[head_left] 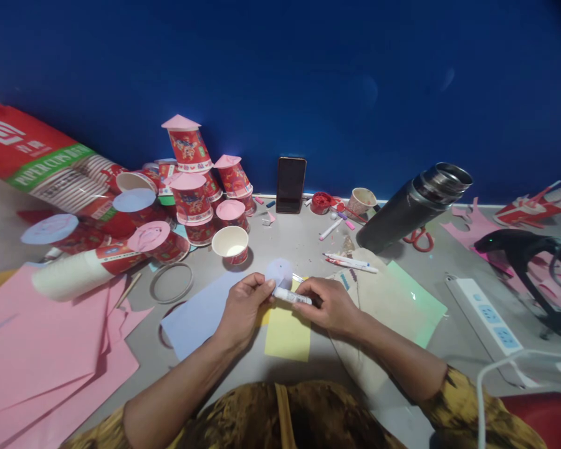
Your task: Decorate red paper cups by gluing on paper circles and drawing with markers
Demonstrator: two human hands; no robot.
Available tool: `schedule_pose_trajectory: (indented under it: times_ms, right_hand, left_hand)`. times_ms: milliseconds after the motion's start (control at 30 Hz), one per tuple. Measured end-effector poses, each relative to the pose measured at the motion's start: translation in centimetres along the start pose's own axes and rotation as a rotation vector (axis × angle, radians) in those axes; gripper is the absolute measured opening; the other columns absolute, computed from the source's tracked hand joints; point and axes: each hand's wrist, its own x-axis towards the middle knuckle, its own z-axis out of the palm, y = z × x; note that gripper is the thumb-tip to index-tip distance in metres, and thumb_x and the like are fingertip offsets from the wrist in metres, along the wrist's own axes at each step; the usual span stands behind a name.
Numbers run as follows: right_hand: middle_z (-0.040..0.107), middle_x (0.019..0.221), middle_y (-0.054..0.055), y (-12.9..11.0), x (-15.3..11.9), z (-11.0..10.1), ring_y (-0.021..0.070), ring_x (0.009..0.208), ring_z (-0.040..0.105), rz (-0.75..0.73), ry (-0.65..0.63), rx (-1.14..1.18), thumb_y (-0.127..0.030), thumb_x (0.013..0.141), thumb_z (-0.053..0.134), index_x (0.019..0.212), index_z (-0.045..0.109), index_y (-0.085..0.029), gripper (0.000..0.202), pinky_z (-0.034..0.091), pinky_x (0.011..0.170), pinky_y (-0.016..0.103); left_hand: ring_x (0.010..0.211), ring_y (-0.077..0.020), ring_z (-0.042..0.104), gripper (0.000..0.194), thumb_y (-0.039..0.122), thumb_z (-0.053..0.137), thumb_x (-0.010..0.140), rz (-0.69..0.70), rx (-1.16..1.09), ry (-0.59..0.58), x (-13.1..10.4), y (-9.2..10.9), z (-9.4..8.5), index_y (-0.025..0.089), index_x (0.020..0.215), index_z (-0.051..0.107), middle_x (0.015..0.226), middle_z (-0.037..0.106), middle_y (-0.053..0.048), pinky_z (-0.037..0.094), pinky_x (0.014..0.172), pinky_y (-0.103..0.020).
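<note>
In the head view, my left hand (249, 300) pinches the edge of a small pale blue paper circle (279, 272), which looks slightly coned. My right hand (325, 302) grips a white tube (292, 296) with small print on it, held sideways against the near edge of the circle. The tube's tip lies by my left fingertips, and its contents cannot be made out. Under my hands lie a yellow paper sheet (287, 337) and a blue paper sheet (203, 312). An open paper cup (230, 243) stands just beyond my left hand.
Red paper cups with pink paper tops (191, 199) are stacked at the back left. A phone (290, 185) leans on the blue wall. Markers (353, 262), a dark flask (409, 209) and a power strip (489, 315) are to the right. Pink sheets (42, 349) cover the left side.
</note>
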Motion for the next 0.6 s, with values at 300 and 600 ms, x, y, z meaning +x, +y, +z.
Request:
schedule_pose_trajectory:
  times_ms: [300, 600]
  right_hand:
    - [0.074, 0.073, -0.002, -0.42, 0.09, -0.36, 0.0137, 0.061, 0.059, 0.150, 0.036, 0.084, -0.028, 0.085, 0.079, 0.089, 0.075, -0.022, 0.008, 0.041, 0.061, 0.025]
    - [0.074, 0.073, -0.003, -0.25, 0.02, -0.07, 0.0127, 0.061, 0.058, 0.143, -0.026, 0.124, -0.026, 0.084, 0.079, 0.090, 0.077, -0.021, 0.009, 0.040, 0.061, 0.024]
  left_hand:
    - [0.056, -0.0099, 0.053, 0.052, 0.051, 0.102, 0.058, -0.007, 0.004, 0.008, 0.02, -0.18, 0.03, 0.017, 0.067, 0.064, 0.058, 0.064, 0.001, 0.041, 0.058, -0.021]
    - [0.057, -0.0101, 0.051, 0.049, 0.048, 0.102, 0.060, -0.005, -0.002, 0.010, 0.03, -0.30, -0.06, 0.017, 0.067, 0.064, 0.059, 0.063, 0.002, 0.040, 0.059, -0.021]
